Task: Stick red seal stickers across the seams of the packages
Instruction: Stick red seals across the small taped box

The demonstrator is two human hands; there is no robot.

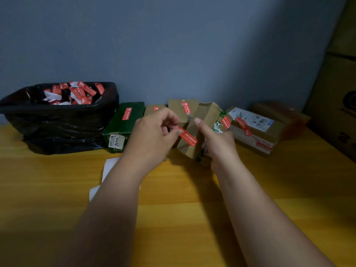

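Left hand pinches a red seal sticker against a tilted brown cardboard package gripped by the right hand; sealed green box and black-lined bin sit left.

1. The place looks like a small parcel-packing corner, perhaps a back room of a shop or home business; which one cannot be told.
2. Beyond the left hand a row of small packages stands against a plain blue-grey wall, several already bearing red seal stickers.
3. Right of the right hand lies a carton with a printed shipping label.
4. Far left of the left hand sits a bin lined with a black bag, filled with red and white sticker scraps.
5. Everything rests on a yellow wooden table; large cardboard boxes are stacked at the far right.
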